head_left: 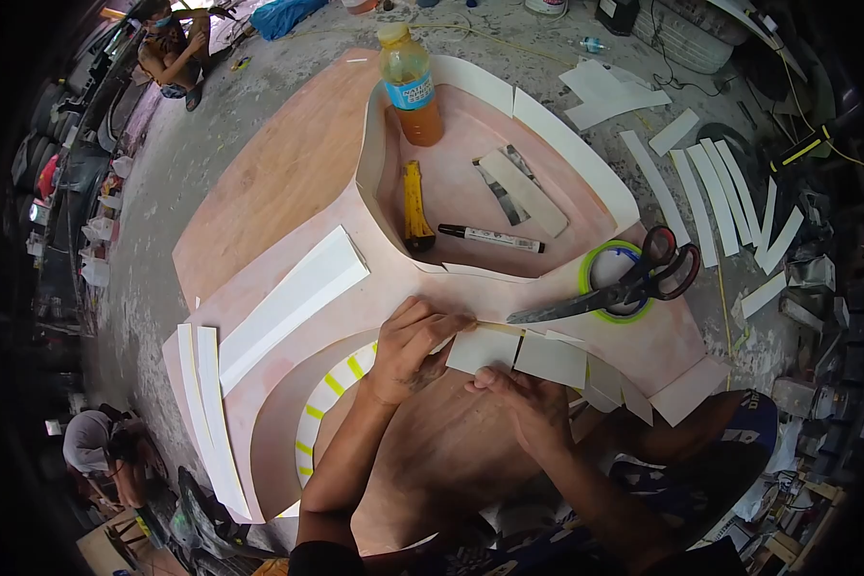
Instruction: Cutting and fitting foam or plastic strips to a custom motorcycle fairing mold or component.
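Note:
Between my hands, a small white card piece sits against the near curved edge of a large pinkish panel. The fingers of my left hand are bent and closed at the card's left end, pressing it to the edge. My right hand pinches the card's lower edge with thumb and curled fingers. More white card pieces hang along the edge to the right. Just beyond my hands lie black-handled scissors, resting across a green-rimmed tape roll. White tabs with yellow tape line the curve at left.
In the panel's recess are a bottle of orange liquid, a yellow cutter, a marker and flat strips. Long white strips lie on the panel's left. Cut strips cover the floor at right. Two people sit at left.

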The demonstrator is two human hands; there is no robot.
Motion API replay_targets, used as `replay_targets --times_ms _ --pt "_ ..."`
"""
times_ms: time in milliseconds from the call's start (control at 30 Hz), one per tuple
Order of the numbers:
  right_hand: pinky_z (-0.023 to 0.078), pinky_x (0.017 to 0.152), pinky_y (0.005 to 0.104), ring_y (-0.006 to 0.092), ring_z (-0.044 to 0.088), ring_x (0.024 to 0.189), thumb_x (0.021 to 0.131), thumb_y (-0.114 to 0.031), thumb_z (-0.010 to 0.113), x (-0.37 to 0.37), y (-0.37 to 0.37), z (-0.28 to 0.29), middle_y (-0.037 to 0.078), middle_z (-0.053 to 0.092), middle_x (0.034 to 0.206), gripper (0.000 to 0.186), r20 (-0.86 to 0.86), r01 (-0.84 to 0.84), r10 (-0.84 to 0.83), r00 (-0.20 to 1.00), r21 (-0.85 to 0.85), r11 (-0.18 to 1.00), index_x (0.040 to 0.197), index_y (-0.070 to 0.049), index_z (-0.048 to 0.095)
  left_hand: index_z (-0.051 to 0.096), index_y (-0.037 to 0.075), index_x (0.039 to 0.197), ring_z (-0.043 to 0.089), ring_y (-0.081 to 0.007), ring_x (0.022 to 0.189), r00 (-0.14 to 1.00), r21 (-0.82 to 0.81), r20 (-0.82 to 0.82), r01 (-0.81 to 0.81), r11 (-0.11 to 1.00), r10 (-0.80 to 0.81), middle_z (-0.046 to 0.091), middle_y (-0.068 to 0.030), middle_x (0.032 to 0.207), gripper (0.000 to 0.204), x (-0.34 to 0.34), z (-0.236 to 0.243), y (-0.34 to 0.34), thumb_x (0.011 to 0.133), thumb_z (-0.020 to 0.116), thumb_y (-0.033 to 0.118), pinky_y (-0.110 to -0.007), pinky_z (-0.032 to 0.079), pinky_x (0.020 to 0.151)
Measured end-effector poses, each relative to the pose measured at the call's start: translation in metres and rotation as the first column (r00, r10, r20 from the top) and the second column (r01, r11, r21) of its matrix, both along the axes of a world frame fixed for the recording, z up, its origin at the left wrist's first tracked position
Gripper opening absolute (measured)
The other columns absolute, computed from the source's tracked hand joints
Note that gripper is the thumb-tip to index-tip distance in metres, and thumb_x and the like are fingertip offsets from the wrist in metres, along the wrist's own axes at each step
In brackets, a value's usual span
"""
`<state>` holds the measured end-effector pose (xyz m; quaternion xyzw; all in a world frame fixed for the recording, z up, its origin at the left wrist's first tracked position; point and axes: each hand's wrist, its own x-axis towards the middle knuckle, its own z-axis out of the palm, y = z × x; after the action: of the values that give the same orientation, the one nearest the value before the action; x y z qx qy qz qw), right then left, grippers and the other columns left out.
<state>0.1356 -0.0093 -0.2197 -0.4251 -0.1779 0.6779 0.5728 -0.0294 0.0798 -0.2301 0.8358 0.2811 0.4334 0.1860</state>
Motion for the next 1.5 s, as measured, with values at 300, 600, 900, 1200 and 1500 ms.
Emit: replay_targets --times_ms 300,600,900,1200,1500 --pt "0.06 0.078 0.0442 0.019 0.066 0.082 0.087 0.002 0.068 0.002 -0.005 -0.013 0.007 0.064 0.095 0.019 -0.002 0.023 -0.023 1.0 0.029 0.999 0.103 -0.004 0.06 0.059 0.003 0.103 0.061 -0.0202 0.068 1.0 -0.024 -0.009 -0.028 0.999 0.028 0.072 -0.0099 0.088 0.038 0.004 0.003 0.001 0.071 0.079 -0.004 -0.029 0.049 0.059" --pt "0.063 0.071 0.0342 0.0172 0.068 0.079 0.09 -0.002 0.065 -0.005 -0.002 -0.002 0.012 0.064 0.103 0.024 -0.054 0.033 -0.035 0.998 -0.052 0.998 0.112 0.003 0.057 0.057 0.005 0.112 0.068 -0.0248 0.078 0.999 -0.113 -0.031 0.025 0.993 -0.029 0.071 -0.0105 0.106 0.055 0.001 0.009 0.002 0.062 0.073 -0.011 -0.033 0.05 0.065" --pt "0.063 0.076 0.042 0.0174 0.066 0.08 0.094 -0.003 0.061 -0.004 -0.003 -0.01 0.008 0.065 0.098 0.023 0.018 0.034 -0.035 0.999 0.014 0.999 0.116 -0.001 0.057 0.055 0.006 0.109 0.063 -0.0246 0.071 0.999 -0.07 -0.015 0.038 0.997 -0.039 0.071 -0.0101 0.101 0.055 0.002 0.006 0.004 0.06 0.071 -0.012 -0.035 0.047 0.062" --pt "0.063 0.073 0.0402 0.018 0.067 0.079 0.09 -0.001 0.063 -0.006 -0.004 -0.009 0.011 0.065 0.099 0.031 0.062 0.008 -0.009 0.998 0.017 1.0 0.119 0.003 0.054 0.054 0.007 0.109 0.061 -0.0253 0.071 0.993 -0.148 0.048 0.112 0.983 -0.106 0.071 -0.01 0.098 0.053 -0.004 0.006 0.005 0.062 0.072 -0.01 -0.034 0.049 0.062" --pt "0.063 0.076 0.0403 0.0177 0.065 0.084 0.093 -0.003 0.059 -0.007 -0.004 -0.008 0.013 0.064 0.105 0.029 0.022 -0.035 0.034 0.999 0.032 0.999 0.121 0.002 0.053 0.053 0.005 0.117 0.063 -0.0246 0.073 0.996 -0.199 0.037 0.084 0.976 -0.078 0.071 -0.011 0.1 0.059 -0.003 0.011 0.006 0.064 0.07 -0.015 -0.03 0.05 0.056"
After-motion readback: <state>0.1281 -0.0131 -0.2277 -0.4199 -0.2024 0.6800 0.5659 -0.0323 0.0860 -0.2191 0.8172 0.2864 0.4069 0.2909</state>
